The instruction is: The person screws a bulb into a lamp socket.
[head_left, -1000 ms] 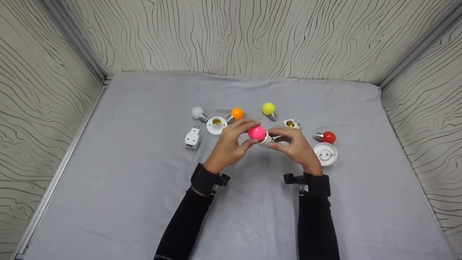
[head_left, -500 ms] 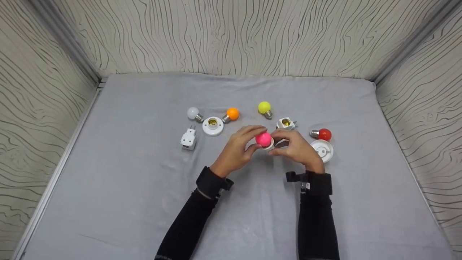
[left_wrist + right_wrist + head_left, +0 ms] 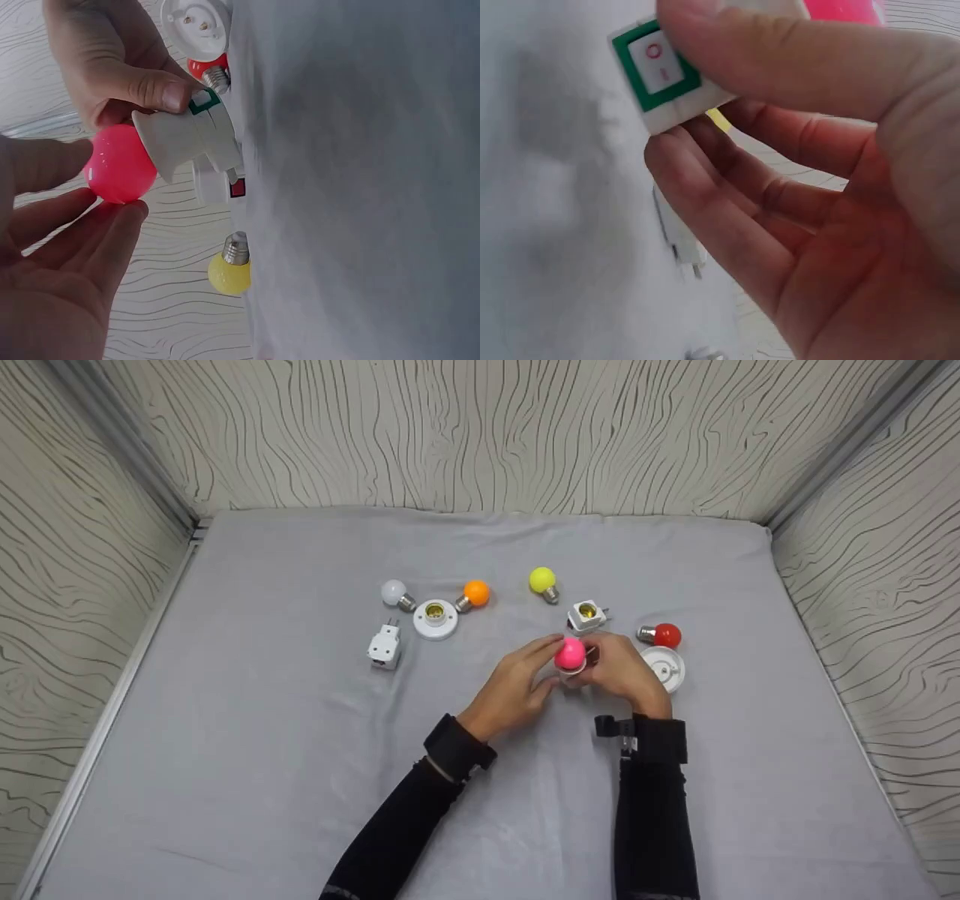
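Observation:
A pink round bulb (image 3: 571, 653) sits base-first in the mouth of a white plug-in lamp holder (image 3: 176, 142), over the grey cloth. My right hand (image 3: 619, 666) grips the holder, its thumb beside a green-framed rocker switch (image 3: 656, 64). Around the bulb, my left hand (image 3: 517, 690) has its thumb and fingers spread, fingertips right at the pink globe in the left wrist view. Just beyond the right hand stands another white plug-in socket (image 3: 587, 615) with a brass-coloured inside. The pink bulb's metal base is hidden inside the holder.
Behind lie a yellow bulb (image 3: 542, 580), an orange bulb (image 3: 476, 592) and a white bulb (image 3: 393, 592), near a round lamp holder (image 3: 435, 624). A white plug adapter (image 3: 385, 647) stands left. At right are a red bulb (image 3: 667, 635) and a round white base (image 3: 670, 666).
The pink bulb and holder have moved right and tipped so the bulb points more upward. My left hand followed; its thumb and fingers have spread wider around the bulb.

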`<state>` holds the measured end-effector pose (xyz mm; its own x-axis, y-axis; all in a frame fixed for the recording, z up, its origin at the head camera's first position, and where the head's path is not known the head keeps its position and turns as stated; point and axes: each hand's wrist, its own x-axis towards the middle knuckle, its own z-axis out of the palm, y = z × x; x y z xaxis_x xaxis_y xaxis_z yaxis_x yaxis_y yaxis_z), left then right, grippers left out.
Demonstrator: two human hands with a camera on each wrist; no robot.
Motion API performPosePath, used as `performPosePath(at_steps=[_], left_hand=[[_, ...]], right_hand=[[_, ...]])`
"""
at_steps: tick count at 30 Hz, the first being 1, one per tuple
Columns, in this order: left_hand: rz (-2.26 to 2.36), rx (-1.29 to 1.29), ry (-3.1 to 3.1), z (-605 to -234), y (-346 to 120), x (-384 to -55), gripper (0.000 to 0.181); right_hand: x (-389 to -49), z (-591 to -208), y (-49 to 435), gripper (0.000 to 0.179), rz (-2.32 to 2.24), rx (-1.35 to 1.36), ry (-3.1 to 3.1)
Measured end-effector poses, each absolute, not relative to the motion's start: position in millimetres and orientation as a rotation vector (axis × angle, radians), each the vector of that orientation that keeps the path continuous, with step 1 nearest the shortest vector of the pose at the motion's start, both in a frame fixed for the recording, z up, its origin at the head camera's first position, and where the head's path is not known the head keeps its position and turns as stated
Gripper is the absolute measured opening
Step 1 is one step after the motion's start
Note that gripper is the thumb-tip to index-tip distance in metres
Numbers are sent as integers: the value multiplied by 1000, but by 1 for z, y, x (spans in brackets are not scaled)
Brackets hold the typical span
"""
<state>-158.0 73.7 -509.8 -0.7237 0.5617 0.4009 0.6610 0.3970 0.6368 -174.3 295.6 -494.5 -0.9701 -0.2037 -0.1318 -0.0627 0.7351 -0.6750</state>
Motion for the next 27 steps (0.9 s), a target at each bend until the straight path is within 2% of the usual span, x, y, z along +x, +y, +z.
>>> performPosePath(at_steps=[6, 13, 27], left_hand=[[-1215, -1233, -2605, -513, 77, -152, 63], [-1172, -1267, -2636, -512, 79, -150, 61], [-1182, -1265, -2629, -512, 76, -150, 60]], right_hand=[[-173, -500, 295, 56, -898, -176, 2742], [-170, -502, 296, 61, -836, -192, 2709], [-171, -505, 297, 53, -838, -200, 2692]])
